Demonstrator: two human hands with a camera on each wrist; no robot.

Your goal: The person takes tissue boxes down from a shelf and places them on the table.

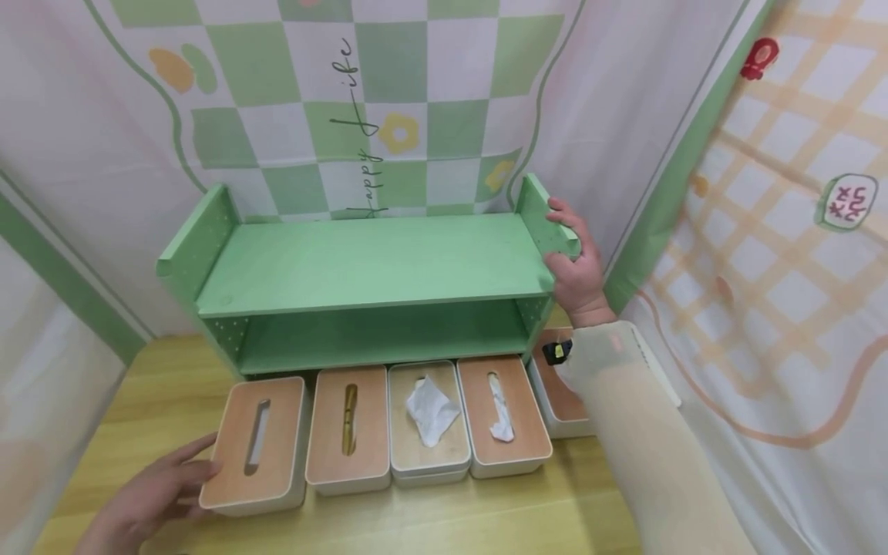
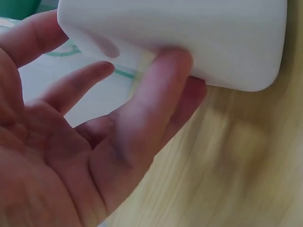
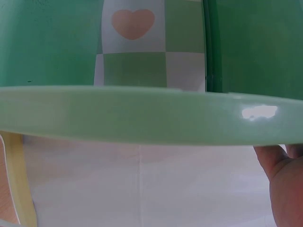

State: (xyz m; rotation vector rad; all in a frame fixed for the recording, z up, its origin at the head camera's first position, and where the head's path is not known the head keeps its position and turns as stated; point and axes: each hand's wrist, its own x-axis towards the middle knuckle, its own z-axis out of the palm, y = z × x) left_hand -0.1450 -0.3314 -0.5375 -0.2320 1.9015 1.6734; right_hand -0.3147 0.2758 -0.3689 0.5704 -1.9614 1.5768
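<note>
My left hand (image 1: 156,489) is at the left side of the leftmost tissue box (image 1: 253,447), a white box with a wood-look lid and a long slot. In the left wrist view, its thumb (image 2: 158,94) touches the white wall, and the other fingers are spread rather than wrapped round the box. A green two-tier shelf (image 1: 375,262) stands behind the row of boxes. My right hand (image 1: 579,270) grips the top of its right side panel, seen close up as a green edge (image 3: 142,116) in the right wrist view.
Beside the leftmost box stand a second box (image 1: 368,455) with a gold item in its slot, and two boxes (image 1: 409,455) (image 1: 527,432) showing white tissue. Another box (image 1: 565,408) sits partly under my right forearm. Curtains (image 1: 763,308) border the wooden table (image 1: 173,370).
</note>
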